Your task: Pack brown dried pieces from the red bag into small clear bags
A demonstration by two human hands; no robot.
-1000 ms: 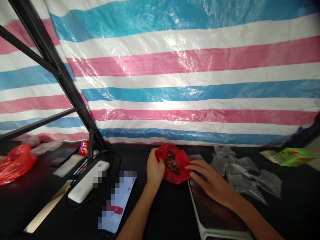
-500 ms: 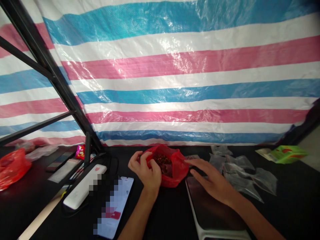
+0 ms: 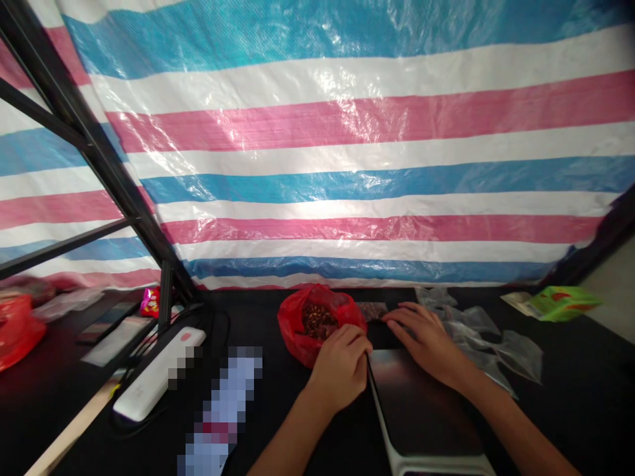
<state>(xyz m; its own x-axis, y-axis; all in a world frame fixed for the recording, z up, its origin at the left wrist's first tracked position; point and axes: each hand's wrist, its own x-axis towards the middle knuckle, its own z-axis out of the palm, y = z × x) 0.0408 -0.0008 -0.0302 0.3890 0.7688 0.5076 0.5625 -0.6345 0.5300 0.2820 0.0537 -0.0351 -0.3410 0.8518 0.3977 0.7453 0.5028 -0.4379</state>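
A red plastic bag (image 3: pixel 292 327) stands on the black table with its mouth spread, and small brown and reddish dried bits (image 3: pixel 317 320) lie inside. My left hand (image 3: pixel 342 363) is in front of the bag's right side, fingers bent and pressed together beside the near rim; whatever they grip is hidden. My right hand (image 3: pixel 421 340) reaches over the far right of a flat device like a digital scale (image 3: pixel 426 403), its fingers stretched out and a little apart. Just beyond those fingertips lies a small clear packet (image 3: pixel 372 310) with brownish contents.
Several clear plastic bags (image 3: pixel 518 354) lie to the right, with a green packet (image 3: pixel 565 303) behind. At left are a white power strip (image 3: pixel 159 373), a partly pixelated phone (image 3: pixel 225 403) and another red bag (image 3: pixel 17 330). A black metal frame (image 3: pixel 106 178) rises before a striped sheet (image 3: pixel 347 125).
My left hand has left the bag's left rim and moved right to its near right side. My right hand has withdrawn from the bag's right edge, slightly rightward. The view has shifted slightly.
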